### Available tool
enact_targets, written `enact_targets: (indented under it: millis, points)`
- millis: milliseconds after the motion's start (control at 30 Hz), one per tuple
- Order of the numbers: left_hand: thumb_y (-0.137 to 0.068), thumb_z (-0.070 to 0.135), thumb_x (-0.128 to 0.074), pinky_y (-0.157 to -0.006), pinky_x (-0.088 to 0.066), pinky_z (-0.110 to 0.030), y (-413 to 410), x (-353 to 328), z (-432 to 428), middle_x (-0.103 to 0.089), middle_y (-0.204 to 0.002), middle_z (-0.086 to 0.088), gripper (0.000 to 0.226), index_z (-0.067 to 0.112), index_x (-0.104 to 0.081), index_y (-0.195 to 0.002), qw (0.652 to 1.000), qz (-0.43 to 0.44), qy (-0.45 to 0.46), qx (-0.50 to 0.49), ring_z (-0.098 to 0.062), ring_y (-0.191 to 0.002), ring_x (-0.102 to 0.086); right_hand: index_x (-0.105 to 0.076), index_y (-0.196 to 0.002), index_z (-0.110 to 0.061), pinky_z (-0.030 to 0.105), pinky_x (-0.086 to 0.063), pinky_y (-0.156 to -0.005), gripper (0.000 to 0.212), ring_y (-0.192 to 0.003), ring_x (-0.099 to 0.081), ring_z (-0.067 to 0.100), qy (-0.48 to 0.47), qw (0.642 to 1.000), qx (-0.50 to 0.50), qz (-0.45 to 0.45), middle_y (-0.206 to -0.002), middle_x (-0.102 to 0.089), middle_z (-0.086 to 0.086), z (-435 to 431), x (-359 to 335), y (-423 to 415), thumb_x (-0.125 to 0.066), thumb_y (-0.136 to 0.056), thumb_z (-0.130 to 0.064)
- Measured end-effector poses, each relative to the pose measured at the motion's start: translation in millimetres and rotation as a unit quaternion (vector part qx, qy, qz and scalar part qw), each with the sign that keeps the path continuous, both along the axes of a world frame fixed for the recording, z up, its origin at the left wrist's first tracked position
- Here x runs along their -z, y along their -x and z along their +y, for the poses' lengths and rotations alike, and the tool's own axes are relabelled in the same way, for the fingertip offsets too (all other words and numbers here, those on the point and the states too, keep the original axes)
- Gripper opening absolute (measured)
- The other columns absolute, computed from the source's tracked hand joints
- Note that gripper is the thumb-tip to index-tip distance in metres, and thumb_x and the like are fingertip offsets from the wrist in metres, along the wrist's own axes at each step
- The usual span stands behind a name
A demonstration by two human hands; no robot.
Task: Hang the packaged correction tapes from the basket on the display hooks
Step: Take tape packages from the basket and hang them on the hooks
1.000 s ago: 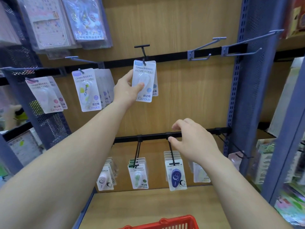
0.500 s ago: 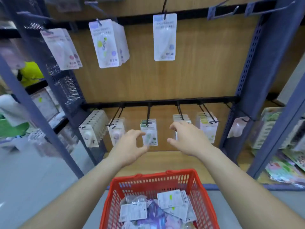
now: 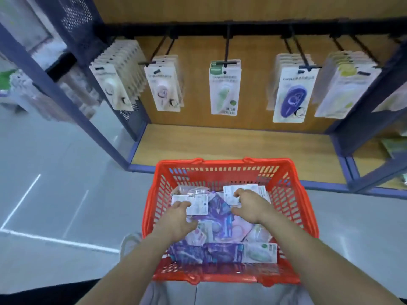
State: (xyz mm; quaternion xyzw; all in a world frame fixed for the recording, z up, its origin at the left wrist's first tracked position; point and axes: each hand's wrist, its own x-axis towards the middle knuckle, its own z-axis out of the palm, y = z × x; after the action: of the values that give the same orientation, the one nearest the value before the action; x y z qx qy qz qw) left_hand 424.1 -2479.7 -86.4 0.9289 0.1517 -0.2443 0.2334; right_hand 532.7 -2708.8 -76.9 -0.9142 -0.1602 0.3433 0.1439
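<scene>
Forearms (image 3: 136,260) bare; left hand (image 3: 176,219), right hand (image 3: 251,208) bare too; pale grey trousers (image 3: 176,291); light-coloured shoe (image 3: 132,241), blurred.

The basket (image 3: 284,194) is bright red, its walls a slotted lattice. The packs (image 3: 218,208) in it mix marbled purple, white, pale pink and mint. The hanging cards are white: the purple card (image 3: 294,100) is deep violet, the green card (image 3: 224,91) pale. The shelf (image 3: 231,142) is tan woodgrain with a violet-blue frame. The floor (image 3: 66,172) is grey with white lines.
</scene>
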Motion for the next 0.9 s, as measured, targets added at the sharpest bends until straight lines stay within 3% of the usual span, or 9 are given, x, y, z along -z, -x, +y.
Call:
enact_targets:
  millis: [167,333,400,500,633,700,767,833,900]
  points:
    - [-0.087,0.042,-0.069,-0.114,-0.037,-0.034,-21.0,44.7,10.2,-0.045,-0.154,-0.007,0.073,0.018,-0.043,-0.151,1.0,-0.012,-0.016,-0.018,-0.026,-0.141,-0.043,-0.044,-0.147,-0.013,0.038,-0.049,-0.096,0.058,-0.12,-0.059,0.03,-0.048,0.994,0.064,0.069,-0.142,-0.054,0.013,24.0,69.5,-0.8,-0.06,-0.099,-0.041]
    - [-0.08,0.039,-0.081,-0.118,-0.034,-0.037,-35.6,81.7,19.7,-0.034,-0.159,0.003,0.084,0.018,-0.043,-0.152,0.999,-0.038,-0.002,-0.012,-0.022,-0.144,-0.036,-0.039,-0.154,-0.018,0.043,-0.043,-0.107,0.06,-0.133,-0.048,0.033,-0.084,0.991,0.1,0.03,-0.148,-0.05,0.009,41.1,108.2,0.6,-0.057,-0.101,-0.04]
    - [-0.079,0.037,-0.082,-0.115,-0.037,-0.038,-35.4,91.1,21.2,-0.032,-0.157,0.004,0.085,0.021,-0.042,-0.153,0.999,-0.046,-0.005,-0.005,-0.023,-0.141,-0.038,-0.045,-0.15,-0.019,0.039,-0.045,-0.102,0.055,-0.125,-0.052,0.031,-0.079,0.991,0.11,0.016,-0.145,-0.05,0.008,44.3,117.6,1.0,-0.057,-0.101,-0.04]
    - [-0.078,0.039,-0.082,-0.113,-0.036,-0.036,-33.8,99.4,20.3,-0.034,-0.15,0.002,0.086,0.029,-0.042,-0.153,0.999,-0.046,-0.008,0.009,-0.025,-0.136,-0.038,-0.052,-0.139,-0.017,0.028,-0.043,-0.086,0.051,-0.098,-0.056,0.02,-0.117,0.975,0.182,0.039,-0.138,-0.049,0.008,48.3,125.8,2.5,-0.068,-0.096,-0.036]
    - [-0.095,0.041,-0.067,-0.106,-0.043,-0.032,-32.9,98.2,16.6,-0.04,-0.145,0.001,0.058,0.028,-0.05,-0.149,0.998,-0.057,0.025,0.0,-0.023,-0.125,-0.052,-0.041,-0.148,-0.011,0.029,-0.043,-0.084,0.082,-0.107,-0.058,0.023,-0.147,0.945,0.277,0.091,-0.136,-0.057,0.011,45.5,129.2,-0.1,-0.085,-0.082,-0.032]
    - [-0.104,0.035,-0.055,-0.103,-0.046,-0.033,-33.7,91.8,14.5,-0.049,-0.144,-0.002,0.041,0.024,-0.057,-0.143,0.995,-0.075,0.067,-0.022,-0.024,-0.124,-0.057,-0.038,-0.15,-0.01,0.031,-0.044,-0.088,0.088,-0.115,-0.058,0.028,-0.15,0.935,0.297,0.125,-0.139,-0.055,0.012,41.7,123.6,-1.7,-0.087,-0.08,-0.029]
    - [-0.107,0.029,-0.049,-0.098,-0.048,-0.035,-33.3,84.7,13.4,-0.062,-0.136,-0.006,0.034,0.021,-0.064,-0.136,0.991,-0.096,0.081,-0.039,-0.026,-0.122,-0.059,-0.051,-0.136,-0.009,0.034,-0.046,-0.092,0.066,-0.117,-0.059,0.028,-0.165,0.923,0.312,0.154,-0.132,-0.059,0.011,34.4,116.8,-0.2,-0.086,-0.081,-0.022]
    - [-0.107,0.026,-0.049,-0.087,-0.05,-0.032,-31.8,77.5,12.6,-0.072,-0.12,-0.005,0.03,0.019,-0.067,-0.129,0.987,-0.114,0.095,-0.063,-0.026,-0.109,-0.066,-0.06,-0.113,-0.008,0.039,-0.052,-0.088,0.034,-0.1,-0.067,0.026,-0.189,0.909,0.324,0.182,-0.112,-0.069,0.008,23.5,107.9,3.3,-0.08,-0.087,-0.014]
    - [-0.107,0.025,-0.049,-0.084,-0.051,-0.031,-29.4,70.2,10.0,-0.074,-0.114,-0.003,0.028,0.017,-0.068,-0.126,0.983,-0.121,0.112,-0.082,-0.024,-0.104,-0.068,-0.063,-0.109,-0.011,0.04,-0.053,-0.083,0.021,-0.093,-0.069,0.023,-0.218,0.894,0.341,0.192,-0.104,-0.071,0.007,9.8,99.9,8.2,-0.074,-0.092,-0.012]
